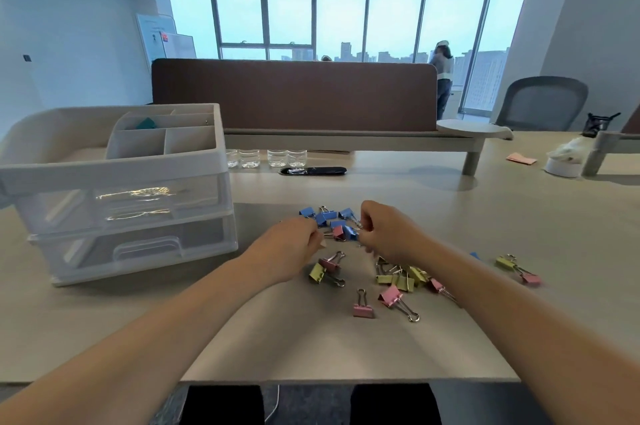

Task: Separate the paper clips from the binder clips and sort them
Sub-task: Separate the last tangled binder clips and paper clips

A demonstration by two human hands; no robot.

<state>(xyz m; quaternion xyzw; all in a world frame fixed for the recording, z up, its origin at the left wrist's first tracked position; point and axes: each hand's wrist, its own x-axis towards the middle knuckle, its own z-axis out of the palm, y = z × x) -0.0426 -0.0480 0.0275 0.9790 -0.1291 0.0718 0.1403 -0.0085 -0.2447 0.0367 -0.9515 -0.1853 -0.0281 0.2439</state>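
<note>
Both hands [332,236] pinch among blue binder clips [327,217], handles splayed.

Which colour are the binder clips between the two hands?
Mostly blue, one pink; the head view shows them.

Both hands reach over the desk [485,217] toward a cluster of blue binder clips [327,217], the landmark here. The left hand [294,243] sits just left of the cluster with fingers curled together; the right hand [388,230] sits just right of it, fingers pinched near a blue clip's wire handles, though what either hand holds cannot be made out. Nearer the person than the cluster lie yellow clips [401,279] and pink clips [391,296], scattered. A pink and yellow pair [517,269] lies well to the right. A white drawer organizer [121,182] stands left of the cluster.
</note>
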